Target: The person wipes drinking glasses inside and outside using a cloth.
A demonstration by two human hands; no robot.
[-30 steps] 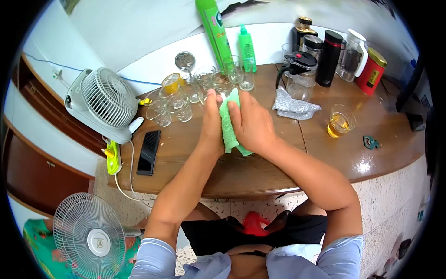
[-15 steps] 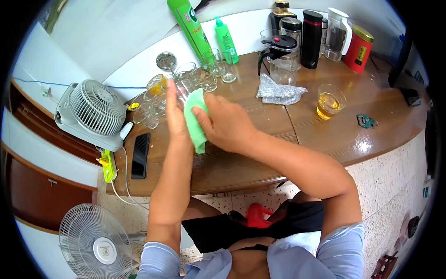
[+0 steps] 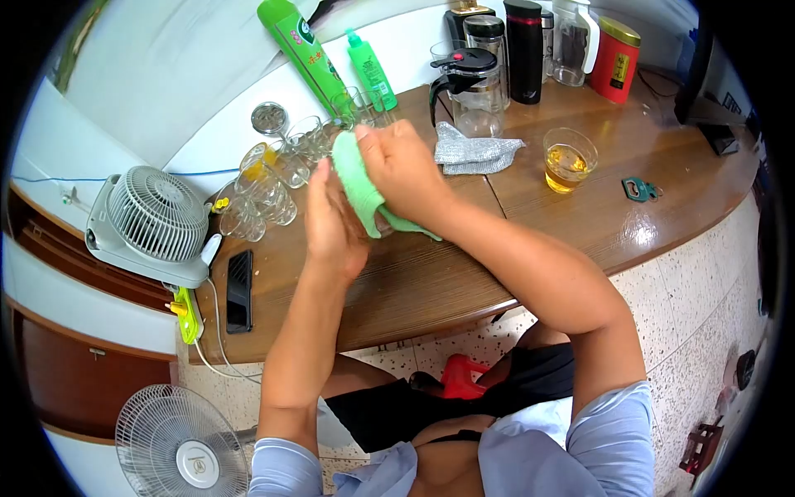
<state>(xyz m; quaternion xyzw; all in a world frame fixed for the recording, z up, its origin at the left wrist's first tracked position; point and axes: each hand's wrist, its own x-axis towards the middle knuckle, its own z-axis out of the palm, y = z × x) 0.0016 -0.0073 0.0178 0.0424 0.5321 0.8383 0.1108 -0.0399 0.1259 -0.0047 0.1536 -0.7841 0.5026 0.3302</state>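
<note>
My left hand [image 3: 333, 232] is closed around a clear drinking glass [image 3: 382, 224], mostly hidden behind the fingers and the cloth. Pressed against the glass is a light green cloth [image 3: 354, 176], gripped by my right hand [image 3: 406, 172], its loose corner hanging down to the right. Just beyond my hands, several clear glasses [image 3: 265, 195] stand crowded together on the brown wooden table [image 3: 431, 265]. Among them is one with a yellow mark [image 3: 258, 159].
At the left are a small fan [image 3: 157, 211], a phone [image 3: 239, 290] and a power strip [image 3: 187, 319]. Toward the back stand green bottles [image 3: 371, 70], a teapot [image 3: 479, 108], a black flask [image 3: 523, 54] and a red tin [image 3: 614, 62]. A glass of amber liquid [image 3: 567, 168] sits right.
My right hand and the cloth have shifted up and round the glass, and the cloth's corner now swings out to the right. The head view has moved slightly.
</note>
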